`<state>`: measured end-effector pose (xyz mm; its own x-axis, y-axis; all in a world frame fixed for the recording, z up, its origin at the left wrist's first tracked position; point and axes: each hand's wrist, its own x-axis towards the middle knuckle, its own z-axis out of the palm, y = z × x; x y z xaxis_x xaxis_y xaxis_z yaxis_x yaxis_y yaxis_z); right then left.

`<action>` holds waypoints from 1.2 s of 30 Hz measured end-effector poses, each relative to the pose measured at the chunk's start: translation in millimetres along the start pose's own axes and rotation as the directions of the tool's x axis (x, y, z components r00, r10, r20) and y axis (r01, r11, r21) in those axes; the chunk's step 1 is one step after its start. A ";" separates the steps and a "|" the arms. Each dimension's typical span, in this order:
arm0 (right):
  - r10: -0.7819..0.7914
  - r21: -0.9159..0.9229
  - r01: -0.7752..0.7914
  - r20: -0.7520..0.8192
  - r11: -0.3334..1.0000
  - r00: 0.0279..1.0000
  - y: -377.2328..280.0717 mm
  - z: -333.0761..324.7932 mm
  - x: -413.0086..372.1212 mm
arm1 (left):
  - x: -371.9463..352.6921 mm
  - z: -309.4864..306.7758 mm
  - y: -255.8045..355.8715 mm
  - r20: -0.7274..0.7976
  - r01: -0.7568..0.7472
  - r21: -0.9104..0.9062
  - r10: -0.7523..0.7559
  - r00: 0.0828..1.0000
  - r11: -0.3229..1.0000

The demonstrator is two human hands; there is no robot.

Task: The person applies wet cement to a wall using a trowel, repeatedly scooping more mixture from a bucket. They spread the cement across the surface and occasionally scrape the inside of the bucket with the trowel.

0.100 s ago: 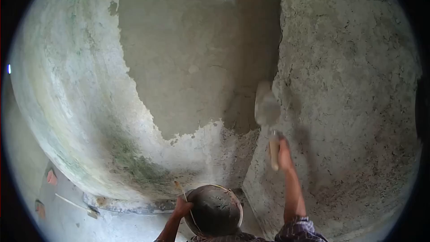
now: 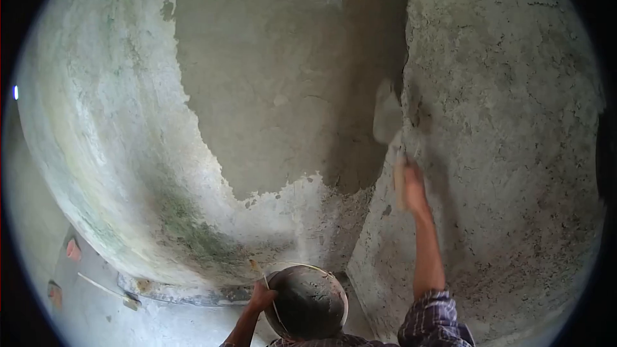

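**Trowel (image 2: 387, 115) on a rough wall (image 2: 514, 122)**

The wall is coarse and pitted. A smooth grey patch of wet plaster (image 2: 276, 90) spreads high above the pan (image 2: 308, 302), a round metal bowl. Up and right of the pan, the flat trowel touches the wall, with the right hand (image 2: 413, 189) closed round its handle. The left hand (image 2: 262, 297) curls its fingers over the pan's rim.

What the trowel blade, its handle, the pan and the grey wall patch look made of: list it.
Trowel blade: likely steel, dull grey, mortar-smeared. Handle: probably wood, pale tan. Pan: seemingly metal, thin bright rim, mortar-coated. Wall patch: apparently cement plaster, smooth, darker than surrounding wall.
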<state>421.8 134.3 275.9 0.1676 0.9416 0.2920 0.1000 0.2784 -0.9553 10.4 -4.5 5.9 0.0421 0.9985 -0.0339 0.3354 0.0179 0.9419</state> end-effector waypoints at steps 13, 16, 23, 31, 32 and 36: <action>-0.835 -0.812 0.386 -0.207 0.437 0.509 -37.6 59.8 148.9 | -11.3 11.4 29.8 -0.071 -0.054 -0.014 0.052 0.996 0.998; -0.800 -0.739 0.465 -0.165 0.488 0.577 -8.5 77.7 132.7 | -4.2 15.9 16.1 -0.065 -0.031 0.006 0.032 0.997 0.999; -0.809 -0.539 0.663 -0.058 0.519 0.585 47.0 60.0 83.4 | 2.2 27.2 24.4 -0.078 -0.036 0.062 0.041 0.996 0.997; -0.778 -0.486 0.615 -0.293 0.621 0.555 -60.6 57.4 170.3 | 6.2 30.6 34.9 -0.059 0.022 0.019 -0.021 0.998 1.000; -0.780 -0.483 0.619 -0.292 0.620 0.553 -65.7 65.0 169.3 | 8.1 31.7 30.0 -0.073 0.000 0.001 0.001 0.997 1.000; -0.795 -0.469 0.647 -0.272 0.602 0.542 -71.3 87.7 163.0 | 16.6 33.4 19.1 -0.068 0.059 0.001 -0.059 0.996 0.998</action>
<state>356.0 284.5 387.4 0.2781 0.2380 0.9306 0.6284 0.6877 -0.3636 48.9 10.7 12.2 -0.0420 0.9969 -0.0661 0.3378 0.0764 0.9381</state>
